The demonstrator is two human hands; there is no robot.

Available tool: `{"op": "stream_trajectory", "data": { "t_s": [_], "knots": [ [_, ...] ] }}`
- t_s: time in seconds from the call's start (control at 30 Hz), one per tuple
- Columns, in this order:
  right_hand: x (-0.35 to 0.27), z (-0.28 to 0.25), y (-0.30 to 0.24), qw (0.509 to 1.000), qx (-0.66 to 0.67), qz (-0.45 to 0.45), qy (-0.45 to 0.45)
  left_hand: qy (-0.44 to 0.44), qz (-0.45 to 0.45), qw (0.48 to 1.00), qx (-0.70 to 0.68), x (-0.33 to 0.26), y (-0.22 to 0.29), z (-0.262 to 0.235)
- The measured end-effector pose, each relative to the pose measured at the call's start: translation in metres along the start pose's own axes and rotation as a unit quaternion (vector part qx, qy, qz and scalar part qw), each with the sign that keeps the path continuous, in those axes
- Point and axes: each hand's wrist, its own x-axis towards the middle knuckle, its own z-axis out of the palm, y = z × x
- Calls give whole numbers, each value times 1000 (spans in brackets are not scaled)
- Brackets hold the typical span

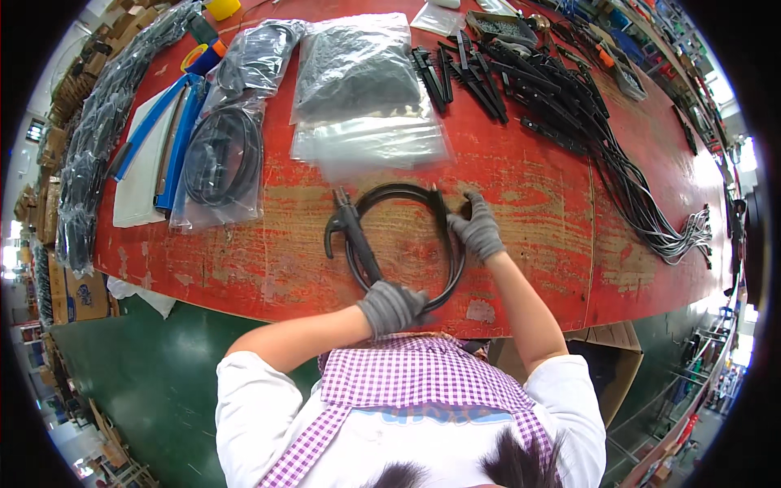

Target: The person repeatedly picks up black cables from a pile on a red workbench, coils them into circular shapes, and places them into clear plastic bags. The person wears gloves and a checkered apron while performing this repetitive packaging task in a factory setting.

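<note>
A black coiled welding cable lies in a loop on the near part of the red table. Its electrode holder, black with a hooked lever and a metal tip, rests along the loop's left side. My left hand, in a grey knit glove, is closed round the bottom of the coil near the table's front edge. At the loop's right side, my gloved right hand grips the cable with thumb and curled fingers, beside an upright cable end. Its fingertips are partly hidden.
Clear plastic bags are stacked beyond the coil. A bagged cable and a blue-edged tool lie left. Black holders with trailing cables are heaped right. Wrapped bundles line the left edge; a cardboard box stands below.
</note>
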Motion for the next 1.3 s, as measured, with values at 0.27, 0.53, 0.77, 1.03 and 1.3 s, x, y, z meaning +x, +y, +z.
{"op": "stream_trajectory", "data": {
  "t_s": [0.27, 0.53, 0.77, 1.03, 1.3],
  "knots": [
    [-14, 58, 25, 887, -308, -334, 82, 526, -127, 841, -24, -12, -58, -3],
    [-61, 60, 37, 910, -315, -231, 135, 391, -363, 846, -2, 9, -111, 10],
    [-26, 70, 24, 894, -289, -327, 103, 286, -215, 934, -7, 27, -47, 30],
    [-28, 66, 17, 898, -293, -314, 92, 382, -317, 868, 8, 0, -84, 23],
    [101, 20, -18, 977, -36, -130, 165, 448, -294, 844, -17, -22, -69, 39]
  ]
}}
